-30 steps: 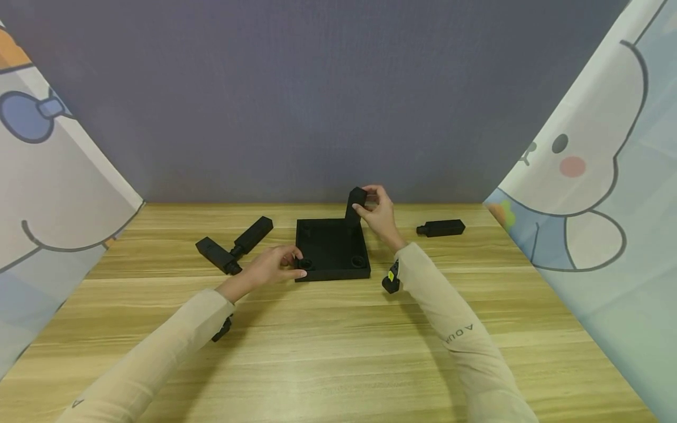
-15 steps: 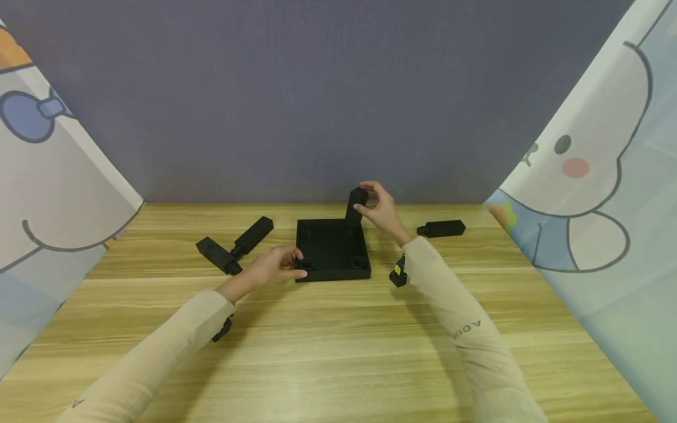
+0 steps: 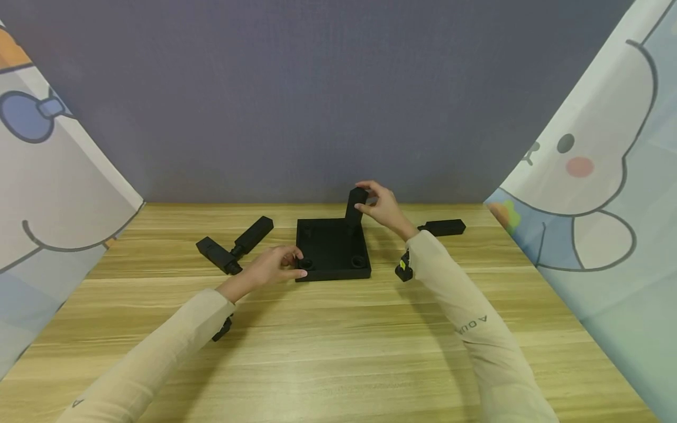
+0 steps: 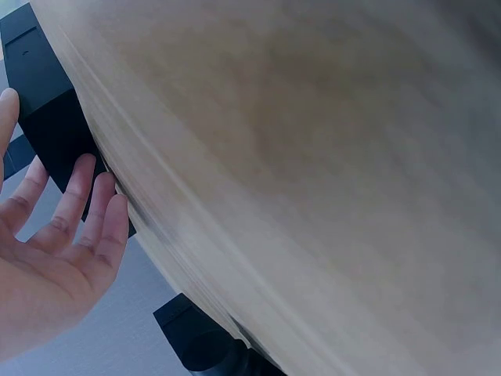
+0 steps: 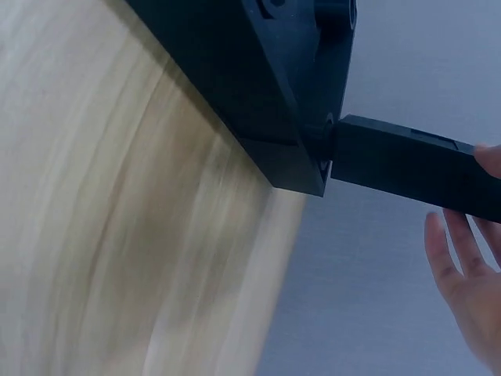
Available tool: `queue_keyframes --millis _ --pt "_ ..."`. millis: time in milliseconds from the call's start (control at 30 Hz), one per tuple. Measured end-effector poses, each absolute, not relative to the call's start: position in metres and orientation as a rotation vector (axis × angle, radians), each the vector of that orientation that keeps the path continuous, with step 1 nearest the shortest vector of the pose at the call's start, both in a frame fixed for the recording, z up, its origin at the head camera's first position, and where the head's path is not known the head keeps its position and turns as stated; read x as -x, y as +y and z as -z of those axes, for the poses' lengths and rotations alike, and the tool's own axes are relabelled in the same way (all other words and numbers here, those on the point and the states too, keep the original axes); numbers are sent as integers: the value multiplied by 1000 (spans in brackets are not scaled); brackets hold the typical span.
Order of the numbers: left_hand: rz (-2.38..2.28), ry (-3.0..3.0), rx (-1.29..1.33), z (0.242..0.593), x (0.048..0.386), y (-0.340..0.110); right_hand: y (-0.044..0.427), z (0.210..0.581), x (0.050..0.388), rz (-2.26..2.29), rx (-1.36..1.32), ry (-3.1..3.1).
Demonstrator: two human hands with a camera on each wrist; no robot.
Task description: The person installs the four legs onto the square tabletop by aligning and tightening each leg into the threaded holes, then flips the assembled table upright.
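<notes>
A square black tray-like base [image 3: 330, 249] with round sockets in its corners lies on the table. At its back right corner a black square leg [image 3: 355, 207] stands upright; my right hand [image 3: 385, 208] pinches its upper part between thumb and fingers. In the right wrist view the leg [image 5: 407, 160] meets the corner of the base [image 5: 274, 117]. My left hand [image 3: 272, 265] grips the front left corner of the base, thumb at the front edge. The left wrist view shows my left hand's fingers against the side of the base [image 4: 59, 125].
Two black legs [image 3: 254, 235] [image 3: 215, 254] lie close together left of the base. Another black leg [image 3: 445, 227] lies to the right, beyond my right wrist. A grey panel [image 3: 317, 106] rises behind the wooden table [image 3: 328, 352], with cartoon-printed sheets at both sides.
My right wrist and forearm have swung outward to the right, while the fingers stay at the upright leg. The left hand and the base have not visibly moved.
</notes>
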State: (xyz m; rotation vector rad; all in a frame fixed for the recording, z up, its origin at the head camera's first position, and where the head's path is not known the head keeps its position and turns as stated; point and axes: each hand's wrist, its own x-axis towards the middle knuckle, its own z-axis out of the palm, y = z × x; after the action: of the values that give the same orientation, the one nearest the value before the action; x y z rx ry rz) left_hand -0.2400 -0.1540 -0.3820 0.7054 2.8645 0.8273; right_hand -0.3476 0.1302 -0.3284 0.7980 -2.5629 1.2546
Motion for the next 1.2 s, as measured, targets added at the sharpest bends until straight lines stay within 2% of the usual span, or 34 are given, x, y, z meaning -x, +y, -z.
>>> queue_keyframes --millis 433,1200 --pt "-818 2875 -696 383 241 -155 119 342 346 -1288 -676 -2370" --pt "-816 2870 -692 384 241 -155 130 327 351 -1311 -778 -2592"
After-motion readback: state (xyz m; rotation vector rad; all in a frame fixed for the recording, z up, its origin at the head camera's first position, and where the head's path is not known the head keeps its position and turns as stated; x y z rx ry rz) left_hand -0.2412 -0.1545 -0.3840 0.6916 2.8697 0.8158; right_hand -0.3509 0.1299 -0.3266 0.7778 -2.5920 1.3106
